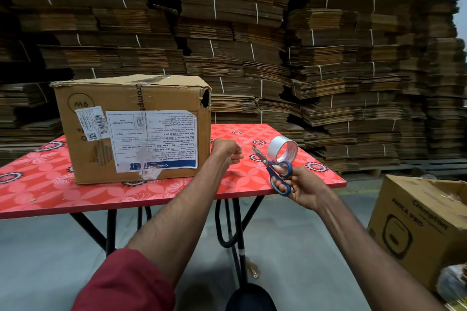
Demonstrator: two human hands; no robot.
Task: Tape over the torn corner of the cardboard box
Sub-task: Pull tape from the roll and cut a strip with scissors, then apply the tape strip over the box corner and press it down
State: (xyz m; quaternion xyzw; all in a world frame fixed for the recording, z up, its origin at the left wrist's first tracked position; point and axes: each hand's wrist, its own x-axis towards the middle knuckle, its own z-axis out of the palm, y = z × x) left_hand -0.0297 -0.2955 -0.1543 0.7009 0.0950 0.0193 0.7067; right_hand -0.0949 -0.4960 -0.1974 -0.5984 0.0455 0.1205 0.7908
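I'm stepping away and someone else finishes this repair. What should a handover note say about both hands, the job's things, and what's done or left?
Left hand: loosely closed above the table; whether it pinches a tape end, I cannot tell.
Right hand: grip through the handles of the scissors, blades open.
Tape roll: on edge on the table, behind the scissors.
Cardboard box: on the table; its torn corner, upper right, gapes untaped.
Done: tools at hand. Left: cut a strip and tape the corner.

two cardboard boxes (131, 129) (417, 230), one tape roll (282, 149) at 3 o'clock, one scissors (274, 169), one table (50, 192), two hands (226, 150) (302, 188)
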